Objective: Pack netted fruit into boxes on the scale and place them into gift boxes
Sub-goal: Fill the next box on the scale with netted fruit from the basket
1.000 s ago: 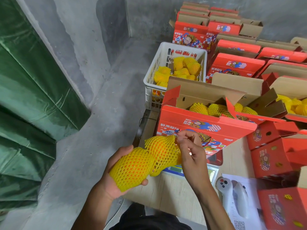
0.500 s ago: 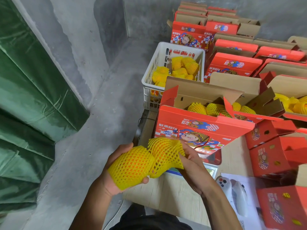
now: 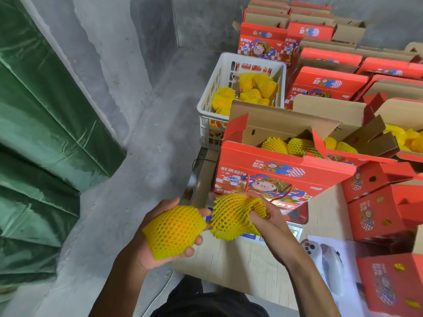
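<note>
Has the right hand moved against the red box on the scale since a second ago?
Yes. The right hand dropped from the red box front's artwork to below its bottom edge.

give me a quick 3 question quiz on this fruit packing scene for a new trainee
1. True or false: the left hand holds a netted fruit.
2. Multiple choice: where does the open red gift box holding netted fruit stand? A) inside the white crate B) on the scale, just beyond the hands C) on the grey floor
3. Fill in: the right hand grips the open end of a second yellow foam ____.

Key
1. True.
2. B.
3. net.
</note>
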Available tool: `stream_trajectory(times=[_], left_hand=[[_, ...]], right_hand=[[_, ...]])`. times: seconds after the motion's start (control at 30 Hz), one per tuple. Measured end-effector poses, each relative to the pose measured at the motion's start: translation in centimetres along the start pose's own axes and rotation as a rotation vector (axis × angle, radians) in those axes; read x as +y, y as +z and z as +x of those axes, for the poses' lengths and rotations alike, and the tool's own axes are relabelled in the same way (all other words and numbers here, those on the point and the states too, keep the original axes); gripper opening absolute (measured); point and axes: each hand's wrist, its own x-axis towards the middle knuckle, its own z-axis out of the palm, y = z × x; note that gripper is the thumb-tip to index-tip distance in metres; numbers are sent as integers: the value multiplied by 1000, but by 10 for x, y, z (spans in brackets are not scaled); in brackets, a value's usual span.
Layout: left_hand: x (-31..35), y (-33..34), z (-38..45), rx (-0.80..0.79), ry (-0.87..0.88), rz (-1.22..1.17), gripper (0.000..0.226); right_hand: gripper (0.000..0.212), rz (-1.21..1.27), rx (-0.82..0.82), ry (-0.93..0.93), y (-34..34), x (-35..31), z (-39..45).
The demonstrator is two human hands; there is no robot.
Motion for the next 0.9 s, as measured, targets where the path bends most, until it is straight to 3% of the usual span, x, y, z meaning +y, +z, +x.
stream_trajectory(times=[0.1,0.23,0.57,0.8,0.9], left_hand=[[-11,-8,2,-12,-27,26,64],[-33,-18,6,116,-68,-65,54],[-50,-33,8,272,-72,-150,49],[-53,-32,16,337,-27,-125,57],[-53,-31,19,338,18,-120,61]], right_hand=[[47,-91,-64,60,4,9,-8],[42,-108,-76,167,13,33,-20],[55,202,65,300,25,65,-38],[23,248,134,409,33,67,-33],[49,319,107,393,30,70,-32]])
